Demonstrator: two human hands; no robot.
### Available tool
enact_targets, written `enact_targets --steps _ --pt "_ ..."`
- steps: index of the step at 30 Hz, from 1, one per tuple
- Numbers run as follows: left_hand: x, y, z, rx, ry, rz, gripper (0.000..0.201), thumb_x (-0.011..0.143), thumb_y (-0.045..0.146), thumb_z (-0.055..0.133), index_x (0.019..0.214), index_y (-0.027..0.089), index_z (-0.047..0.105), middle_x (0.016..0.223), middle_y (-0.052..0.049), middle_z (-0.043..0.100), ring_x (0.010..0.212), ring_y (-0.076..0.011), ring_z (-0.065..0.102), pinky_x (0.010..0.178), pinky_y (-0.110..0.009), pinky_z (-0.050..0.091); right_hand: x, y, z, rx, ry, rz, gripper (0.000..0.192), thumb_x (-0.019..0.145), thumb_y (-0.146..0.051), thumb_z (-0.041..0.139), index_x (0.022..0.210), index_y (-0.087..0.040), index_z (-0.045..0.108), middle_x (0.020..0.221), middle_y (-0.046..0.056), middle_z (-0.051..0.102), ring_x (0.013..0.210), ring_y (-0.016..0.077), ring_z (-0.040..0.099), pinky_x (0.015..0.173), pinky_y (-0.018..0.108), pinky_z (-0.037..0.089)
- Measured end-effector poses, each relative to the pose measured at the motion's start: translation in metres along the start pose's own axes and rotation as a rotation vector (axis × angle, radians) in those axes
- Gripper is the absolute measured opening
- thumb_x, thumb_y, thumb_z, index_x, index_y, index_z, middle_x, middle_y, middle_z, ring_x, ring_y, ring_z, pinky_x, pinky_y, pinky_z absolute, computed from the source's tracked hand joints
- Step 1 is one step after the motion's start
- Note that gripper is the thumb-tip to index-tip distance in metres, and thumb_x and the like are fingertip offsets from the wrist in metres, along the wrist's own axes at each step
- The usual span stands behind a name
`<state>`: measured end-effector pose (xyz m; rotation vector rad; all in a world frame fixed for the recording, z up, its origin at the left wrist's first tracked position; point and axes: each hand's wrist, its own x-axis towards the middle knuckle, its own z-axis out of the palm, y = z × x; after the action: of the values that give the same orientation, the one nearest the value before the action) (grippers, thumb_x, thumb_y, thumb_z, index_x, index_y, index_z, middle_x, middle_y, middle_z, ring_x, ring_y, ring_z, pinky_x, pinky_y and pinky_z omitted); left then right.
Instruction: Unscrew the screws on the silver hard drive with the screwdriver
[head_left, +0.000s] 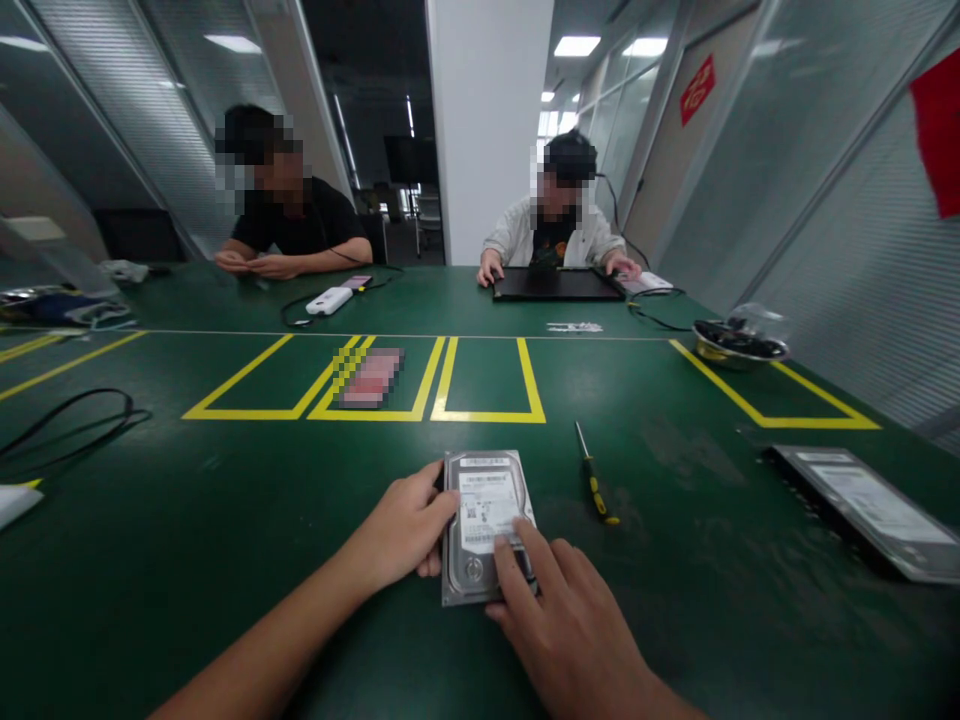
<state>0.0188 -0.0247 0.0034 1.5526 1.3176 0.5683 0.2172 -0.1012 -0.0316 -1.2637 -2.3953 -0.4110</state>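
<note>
Right hand (570, 620): nearest the camera; lies palm down on the lower right part of the drive, fingers loosely spread, forefinger tip on the white label. It grips nothing.
Left hand (401, 535): set against the drive's left edge, thumb at the upper left corner, fingers curled along the side. It steadies the casing without lifting it.
Drive (484, 520): silver hard drive, flat on the table, label side up, long axis pointing away from the person, between the two hands.
Table (187, 560): dark green surface with yellow tape outlines.
Screwdriver (596, 485): lies flat just right of the drive, apart from it, yellow-and-black handle toward the person, shaft pointing away.
Second drive (862, 505): lies flat near the right edge, well apart from the hands.
Cable (67, 420): black loop near the left edge.
Tape boxes (487, 385): three yellow outlines side by side beyond the drive; the middle one holds a pink card (369, 378), blurred.
Bowl (739, 343): metal, far right, dark small parts inside; what they are cannot be told.
White device (328, 300): far side, left of centre, with a black lead attached.
Laptop (556, 284): black, closed flat, under the hands of a person in a light jacket.
Second person (292, 235): dark shirt, far left, hands together on the table.
</note>
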Motion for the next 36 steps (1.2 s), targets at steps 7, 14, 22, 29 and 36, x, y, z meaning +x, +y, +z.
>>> enact_targets --steps 7,14,22,29,36 --pt "0.0 0.005 -0.005 0.117 -0.012 0.023 0.048 0.096 0.039 0.038 0.136 0.015 0.049 0.07 -0.003 0.069 0.035 -0.0125 0.057 0.027 -0.016 0.036 0.002 0.003 0.004 0.066 0.032 -0.006 0.057 0.07 -0.028 0.084 0.12 -0.015 0.061 0.123 0.019 0.06 0.09 0.0319 0.063 0.068 0.044 0.059" --pt "-0.002 0.004 -0.006 0.139 -0.038 0.042 0.053 0.096 0.037 0.04 0.145 0.018 0.041 0.07 0.0 0.068 0.035 -0.0111 0.054 0.029 -0.016 0.034 0.003 0.002 0.008 0.056 0.043 -0.008 0.05 0.072 -0.026 0.081 0.117 -0.013 0.063 0.12 0.02 0.062 0.09 0.0314 0.064 0.069 0.044 0.059" --pt "-0.007 -0.005 0.002 0.537 0.279 0.271 0.043 0.094 0.033 0.046 0.132 0.014 0.055 0.088 -0.007 0.065 0.08 -0.0228 0.063 0.075 -0.034 0.05 0.005 0.007 0.003 0.122 0.002 0.018 0.046 0.073 -0.02 0.077 0.117 -0.016 0.063 0.122 0.016 0.062 0.093 0.0294 0.063 0.076 0.044 0.06" --pt "-0.006 -0.015 0.008 0.64 0.324 0.413 0.045 0.095 0.026 0.044 0.139 0.017 0.051 0.143 -0.013 0.047 0.133 -0.029 0.042 0.111 -0.047 0.036 0.006 0.02 -0.012 0.226 -0.009 -0.034 0.035 0.084 -0.015 0.058 0.118 -0.018 0.063 0.123 0.011 0.062 0.096 0.0263 0.062 0.079 0.041 0.06" --pt "-0.006 -0.022 0.01 0.67 0.233 0.361 0.05 0.1 0.026 0.034 0.149 0.016 0.038 0.156 -0.011 0.034 0.145 -0.0263 0.029 0.118 -0.047 0.028 0.003 0.026 -0.015 0.343 -0.04 -0.026 0.034 0.087 -0.013 0.05 0.118 -0.019 0.062 0.126 0.009 0.06 0.102 0.0242 0.059 0.087 0.039 0.057"
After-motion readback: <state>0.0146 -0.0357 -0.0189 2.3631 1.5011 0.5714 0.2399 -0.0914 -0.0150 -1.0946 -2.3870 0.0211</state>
